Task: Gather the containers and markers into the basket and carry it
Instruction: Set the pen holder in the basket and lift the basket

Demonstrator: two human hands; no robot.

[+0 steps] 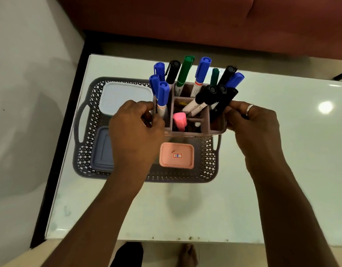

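A mauve marker holder point(216, 127) with several compartments hangs above the right half of a grey lattice basket point(85, 151). Blue, black and green markers point(182, 74) stand in it, plus a pink highlighter point(179, 120). My left hand point(135, 135) grips its left wall and my right hand point(256, 122) grips its right wall. In the basket lie a white-lidded container point(123, 95), a blue-lidded container point(101, 151) partly under my left hand, and a small pink container point(176, 155) with a label.
The basket stands on a glossy white table point(282, 180) whose front edge is near me. A reddish sofa point(204, 20) lies beyond the table. Pale floor point(21, 93) is at the left, and my feet show below the table edge.
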